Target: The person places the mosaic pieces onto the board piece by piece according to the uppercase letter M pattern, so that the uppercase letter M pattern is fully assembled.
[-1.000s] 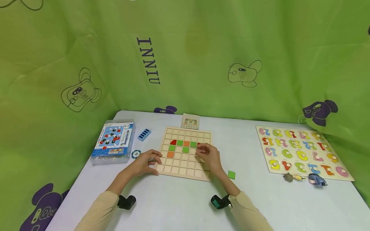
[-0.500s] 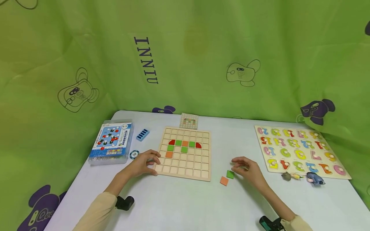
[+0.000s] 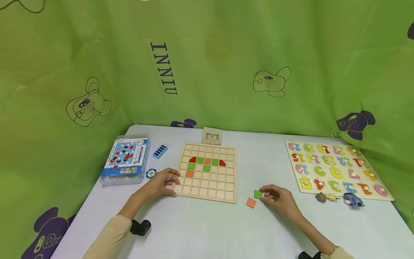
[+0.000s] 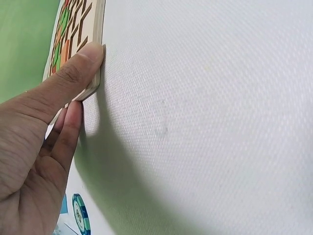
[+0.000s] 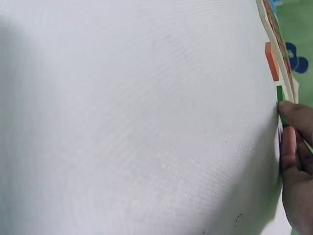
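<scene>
— At the left of the bench, what is your left hand (image 3: 161,183) doing?

— It rests on the near left corner of the wooden grid board (image 3: 207,172), thumb (image 4: 73,73) pressed flat against the edge and fingers nearly straight, gripping nothing. Just beyond it lies a poker chip (image 3: 151,173).

— And to the right?

— My right hand (image 3: 278,199) is on the bench well clear of the board, fingers curled, pinching the green square tile (image 3: 257,194) at its right edge. The tile is flat on the bench, touching it, with an orange tile (image 3: 251,202) just beside it to the near left.

— Which way does the green one point?

— It's square, so no long axis; it sits turned like a diamond, one corner toward the board.

— What could go wrong?

— I judge my hold is thin, only on the rim. Lifted that way, the tile could slip out and drop, or knock the orange tile. It would also need squaring before it fits a cell.
</scene>
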A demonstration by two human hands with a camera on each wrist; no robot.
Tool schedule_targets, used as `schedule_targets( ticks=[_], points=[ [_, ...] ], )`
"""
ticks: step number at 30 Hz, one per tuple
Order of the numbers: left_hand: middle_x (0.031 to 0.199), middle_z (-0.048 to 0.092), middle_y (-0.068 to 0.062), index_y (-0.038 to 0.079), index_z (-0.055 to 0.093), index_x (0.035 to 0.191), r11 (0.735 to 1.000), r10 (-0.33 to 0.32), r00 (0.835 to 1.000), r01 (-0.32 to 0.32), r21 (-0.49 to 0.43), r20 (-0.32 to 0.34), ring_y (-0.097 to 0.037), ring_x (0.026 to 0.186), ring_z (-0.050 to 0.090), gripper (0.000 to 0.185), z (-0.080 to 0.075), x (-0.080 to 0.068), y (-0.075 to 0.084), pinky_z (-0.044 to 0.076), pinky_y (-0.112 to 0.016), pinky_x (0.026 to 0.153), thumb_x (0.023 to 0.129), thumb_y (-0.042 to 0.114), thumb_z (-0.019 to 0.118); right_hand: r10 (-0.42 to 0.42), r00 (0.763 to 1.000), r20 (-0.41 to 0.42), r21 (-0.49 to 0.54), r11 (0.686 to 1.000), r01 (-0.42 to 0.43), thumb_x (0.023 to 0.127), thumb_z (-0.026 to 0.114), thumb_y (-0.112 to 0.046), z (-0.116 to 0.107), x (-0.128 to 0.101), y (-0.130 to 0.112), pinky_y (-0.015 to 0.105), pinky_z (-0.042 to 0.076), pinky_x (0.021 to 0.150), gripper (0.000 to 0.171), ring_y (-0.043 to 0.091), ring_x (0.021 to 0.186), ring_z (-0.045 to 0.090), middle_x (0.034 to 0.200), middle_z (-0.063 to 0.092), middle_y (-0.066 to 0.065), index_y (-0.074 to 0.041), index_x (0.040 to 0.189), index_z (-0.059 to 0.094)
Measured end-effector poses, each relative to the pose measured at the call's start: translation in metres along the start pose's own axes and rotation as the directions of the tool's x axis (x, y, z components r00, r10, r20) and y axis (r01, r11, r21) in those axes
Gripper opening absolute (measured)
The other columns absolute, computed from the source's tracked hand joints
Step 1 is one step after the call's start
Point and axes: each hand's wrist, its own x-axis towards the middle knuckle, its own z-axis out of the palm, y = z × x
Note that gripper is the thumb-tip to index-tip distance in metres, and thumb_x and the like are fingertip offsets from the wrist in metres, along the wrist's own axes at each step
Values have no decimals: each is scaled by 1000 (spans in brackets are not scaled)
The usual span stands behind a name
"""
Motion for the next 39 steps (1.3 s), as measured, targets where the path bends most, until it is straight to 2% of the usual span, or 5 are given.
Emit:
schedule_targets(
  ticks=[11, 19, 28, 35, 39],
  points=[
    [129, 51, -16, 4, 67, 91, 1000, -8, 1000, 8, 6, 0, -37, 124, 43, 28, -1, 1, 1, 51, -33, 94, 68, 1, 84, -28, 998, -47, 81, 996, 32, 80, 73, 3, 3, 13, 2, 16, 55, 73, 28, 10, 86, 67, 104, 68, 20, 5, 108, 66],
    [129, 51, -15, 4, 66, 90, 1000, -15, 1000, 15, -1, 0, -36, 124, 43, 28, 1, 2, 0, 50, -33, 95, 69, 2, 84, -3, 998, -68, 156, 988, 14, 82, 71, 5, 10, 28, -2, 15, 54, 76, 28, 15, 89, 68, 107, 66, 24, 9, 109, 64],
    [128, 51, -16, 3, 66, 91, 1000, -16, 1000, 16, -15, 2, -36, 124, 43, 28, 1, 1, 0, 50, -34, 95, 69, 0, 83, 82, 992, -100, 301, 952, -49, 83, 69, 8, 24, 52, -5, 14, 54, 76, 30, 9, 88, 67, 113, 62, 31, 14, 111, 61],
    [128, 51, -15, 3, 67, 90, 1000, -14, 1000, 14, -19, -2, -36, 123, 44, 28, 1, 1, -1, 51, -33, 94, 68, 0, 84, 133, 988, -75, 366, 925, -97, 83, 70, 6, 39, 64, -13, 16, 54, 76, 33, 22, 94, 67, 116, 61, 30, 13, 114, 61],
    [128, 51, -16, 3, 67, 90, 1000, -9, 1000, 9, -18, -3, -36, 123, 44, 28, 1, 1, -2, 51, -33, 94, 68, -1, 83, 162, 986, -48, 406, 905, -129, 83, 68, 7, 49, 71, -21, 17, 55, 77, 34, 20, 94, 67, 118, 60, 29, 12, 116, 60]
  ],
)
